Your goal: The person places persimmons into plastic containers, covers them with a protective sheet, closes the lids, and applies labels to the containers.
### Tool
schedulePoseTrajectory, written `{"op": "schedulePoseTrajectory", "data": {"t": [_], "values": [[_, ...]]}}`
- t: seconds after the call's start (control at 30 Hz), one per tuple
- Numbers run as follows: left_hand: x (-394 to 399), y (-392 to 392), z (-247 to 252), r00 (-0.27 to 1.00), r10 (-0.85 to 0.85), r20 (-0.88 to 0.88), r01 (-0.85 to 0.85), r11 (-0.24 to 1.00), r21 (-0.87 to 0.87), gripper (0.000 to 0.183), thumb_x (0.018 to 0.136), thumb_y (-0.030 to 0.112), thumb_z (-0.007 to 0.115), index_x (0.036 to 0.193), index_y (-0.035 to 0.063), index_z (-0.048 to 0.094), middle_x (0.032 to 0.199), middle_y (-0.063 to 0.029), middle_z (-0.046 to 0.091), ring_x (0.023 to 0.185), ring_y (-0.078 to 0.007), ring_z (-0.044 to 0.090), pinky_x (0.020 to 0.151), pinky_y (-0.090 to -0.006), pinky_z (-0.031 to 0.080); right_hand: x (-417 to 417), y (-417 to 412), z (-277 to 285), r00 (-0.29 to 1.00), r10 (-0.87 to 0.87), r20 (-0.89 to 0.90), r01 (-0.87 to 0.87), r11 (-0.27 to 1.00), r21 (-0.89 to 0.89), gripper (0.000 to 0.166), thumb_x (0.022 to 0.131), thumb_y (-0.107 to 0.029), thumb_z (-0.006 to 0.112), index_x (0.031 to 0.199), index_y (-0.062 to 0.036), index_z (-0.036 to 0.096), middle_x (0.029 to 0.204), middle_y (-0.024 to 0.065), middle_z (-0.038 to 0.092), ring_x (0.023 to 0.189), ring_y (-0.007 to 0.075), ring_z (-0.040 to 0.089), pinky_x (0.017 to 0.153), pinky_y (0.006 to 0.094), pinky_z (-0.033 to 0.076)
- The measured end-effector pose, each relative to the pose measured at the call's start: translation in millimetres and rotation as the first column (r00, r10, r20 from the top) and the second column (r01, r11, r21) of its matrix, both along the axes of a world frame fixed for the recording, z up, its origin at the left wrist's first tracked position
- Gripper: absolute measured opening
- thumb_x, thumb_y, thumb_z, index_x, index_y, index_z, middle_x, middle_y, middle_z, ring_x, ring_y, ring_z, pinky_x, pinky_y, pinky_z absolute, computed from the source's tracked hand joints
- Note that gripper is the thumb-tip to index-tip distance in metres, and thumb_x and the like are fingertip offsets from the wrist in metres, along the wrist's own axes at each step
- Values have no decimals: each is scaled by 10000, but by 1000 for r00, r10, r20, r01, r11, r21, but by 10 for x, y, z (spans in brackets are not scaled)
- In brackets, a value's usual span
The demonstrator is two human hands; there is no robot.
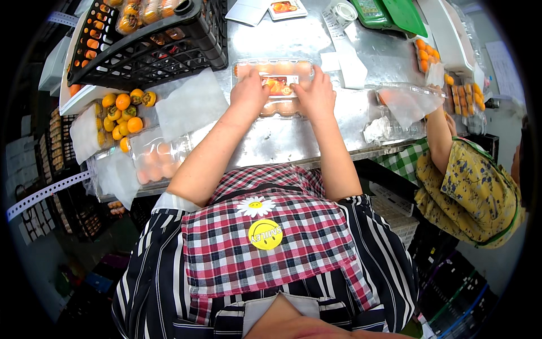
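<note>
A closed clear plastic clamshell pack (273, 67) lies on the metal table in front of me, with orange fruit in rows under its lid. A printed label (278, 86) with a picture of fruit sits across the lid's middle. My left hand (250, 92) grips the pack's left side, its thumb at the label's left end. On the opposite side, my right hand (316, 94) holds the pack with its thumb on the label's right end. Both hands partly cover the pack's sides.
A black crate (148, 55) of packed persimmons stands at upper left, above loose persimmons (123, 112). A fruit-filled tray (159, 159) lies near my left forearm. A label roll (342, 15) and green container (381, 17) are at the back. A co-worker's arm (439, 131) reaches in from the right.
</note>
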State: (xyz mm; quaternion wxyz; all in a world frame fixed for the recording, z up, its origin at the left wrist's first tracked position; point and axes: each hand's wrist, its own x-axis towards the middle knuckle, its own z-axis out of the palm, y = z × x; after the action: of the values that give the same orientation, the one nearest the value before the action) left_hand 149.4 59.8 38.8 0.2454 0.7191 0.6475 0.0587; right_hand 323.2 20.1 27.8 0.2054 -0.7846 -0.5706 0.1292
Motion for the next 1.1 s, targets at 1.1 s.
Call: {"op": "schedulePoseTrajectory", "data": {"t": [1.1], "values": [[-356,-301,-320,904,-405,-139,427,832,354,564,915,240,467,1424,30,346,1524,-150,265,1425,-275,220,1145,-456,183,41,-310,-409,900,389,196,-412,907,92,619,936,-373,463,1431,-26,332,1510,160,294,1417,292,232,1118,553,159]]}}
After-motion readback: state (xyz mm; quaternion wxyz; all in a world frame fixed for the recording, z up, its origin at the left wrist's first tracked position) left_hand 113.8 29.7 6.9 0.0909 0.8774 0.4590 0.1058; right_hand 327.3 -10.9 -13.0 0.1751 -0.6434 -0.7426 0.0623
